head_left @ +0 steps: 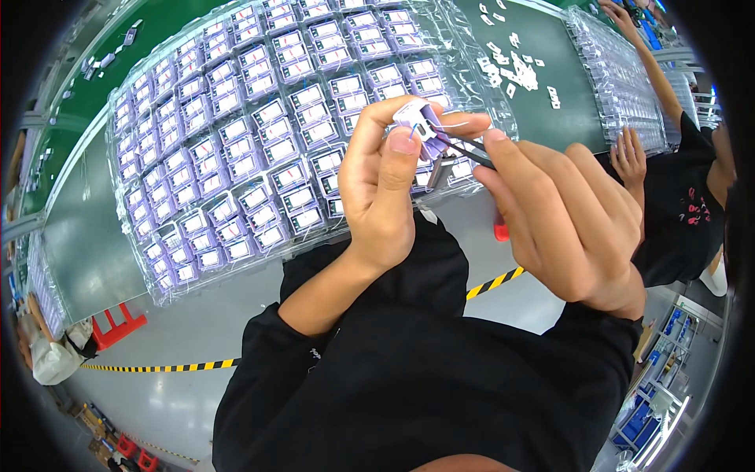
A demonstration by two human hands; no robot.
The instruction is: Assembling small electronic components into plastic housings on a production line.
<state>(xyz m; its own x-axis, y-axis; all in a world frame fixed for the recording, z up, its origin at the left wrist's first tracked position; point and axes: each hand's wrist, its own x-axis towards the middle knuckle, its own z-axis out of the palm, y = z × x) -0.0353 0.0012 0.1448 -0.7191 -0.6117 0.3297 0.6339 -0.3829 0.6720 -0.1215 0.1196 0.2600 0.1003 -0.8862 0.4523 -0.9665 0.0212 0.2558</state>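
My left hand (383, 177) holds a small white and purple component (418, 123) with thin wires up in front of me, thumb pressed on its front. My right hand (562, 216) grips a dark slim tool (465, 152) with a red handle end (501, 230); its tip touches the component's right side. Both hands hover over the near edge of a clear plastic tray (149, 275) packed with several rows of similar purple and white components (267, 149).
The tray lies on a green workbench (86, 244). Loose white parts (511, 71) are scattered at the back right beside another clear tray (617, 75). A person in black (684, 197) works at the right, hand on that tray. Yellow-black floor tape (157, 366) runs below.
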